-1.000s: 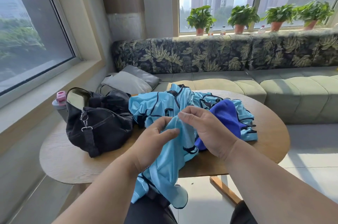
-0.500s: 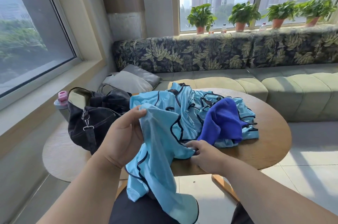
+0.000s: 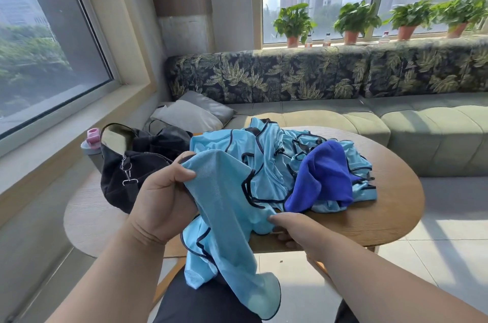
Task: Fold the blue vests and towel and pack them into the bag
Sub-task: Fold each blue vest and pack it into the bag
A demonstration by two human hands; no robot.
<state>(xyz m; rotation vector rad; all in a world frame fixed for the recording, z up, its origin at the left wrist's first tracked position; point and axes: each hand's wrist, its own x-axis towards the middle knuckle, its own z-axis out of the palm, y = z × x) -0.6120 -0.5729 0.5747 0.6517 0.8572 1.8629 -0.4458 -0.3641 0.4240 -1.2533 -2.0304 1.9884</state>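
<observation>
The left hand [image 3: 161, 198] grips a light blue mesh vest with dark piping [image 3: 224, 206] hanging off the round wooden table [image 3: 390, 219]; the right hand [image 3: 293, 227] pinches its lower edge beside the black fabric bag [image 3: 132, 167]

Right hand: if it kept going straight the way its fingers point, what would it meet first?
Probably the light blue mesh vest, which the right hand already pinches at the table edge; depth beyond is unclear.

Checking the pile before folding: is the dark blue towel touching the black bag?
Apart. The head view shows light blue vests between the towel and bag.
</observation>
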